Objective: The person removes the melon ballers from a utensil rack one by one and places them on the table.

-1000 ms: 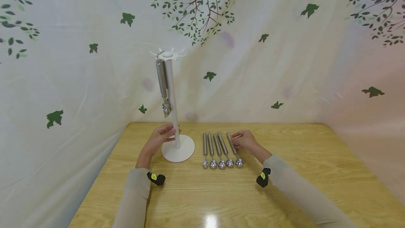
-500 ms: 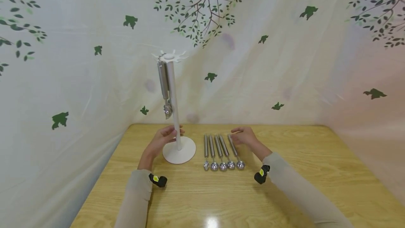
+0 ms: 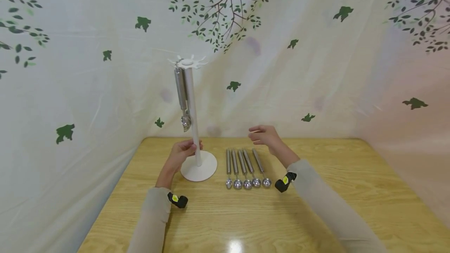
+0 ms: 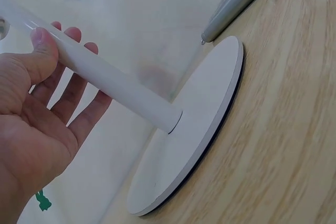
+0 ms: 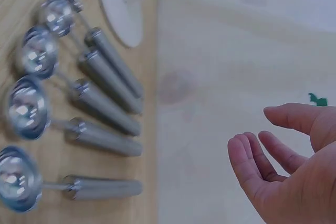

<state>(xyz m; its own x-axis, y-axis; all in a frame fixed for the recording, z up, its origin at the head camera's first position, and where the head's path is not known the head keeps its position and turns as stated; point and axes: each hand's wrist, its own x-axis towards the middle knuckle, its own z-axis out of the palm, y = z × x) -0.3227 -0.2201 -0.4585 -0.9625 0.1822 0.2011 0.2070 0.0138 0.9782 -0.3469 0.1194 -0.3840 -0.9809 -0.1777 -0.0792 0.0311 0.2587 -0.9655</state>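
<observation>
My left hand (image 3: 179,154) grips the post of a white hook stand (image 4: 126,95), thumb on one side and fingers round the other, low above its round base. From the stand's top hooks hangs a metal scoop (image 3: 180,89); a second handle seems to show behind it. Several metal scoops lie in a row right of the stand, handles pointing away; the rightmost scoop (image 3: 260,165) lies slightly apart, and the leftmost scoop (image 3: 229,167) has a narrower bowl. My right hand (image 3: 267,138) is raised beyond the handle ends, fingers loosely bent, holding nothing in the right wrist view (image 5: 283,166).
The wooden table (image 3: 211,218) ends at a pale cloth backdrop (image 3: 274,100) printed with branches and green shapes. The stand's base (image 3: 205,173) is close to the left end of the scoop row. Black cameras are strapped to both wrists.
My right hand has left the rightmost scoop's handle and moved up and slightly left. The scoops lie as before, and my left hand stays on the post.
</observation>
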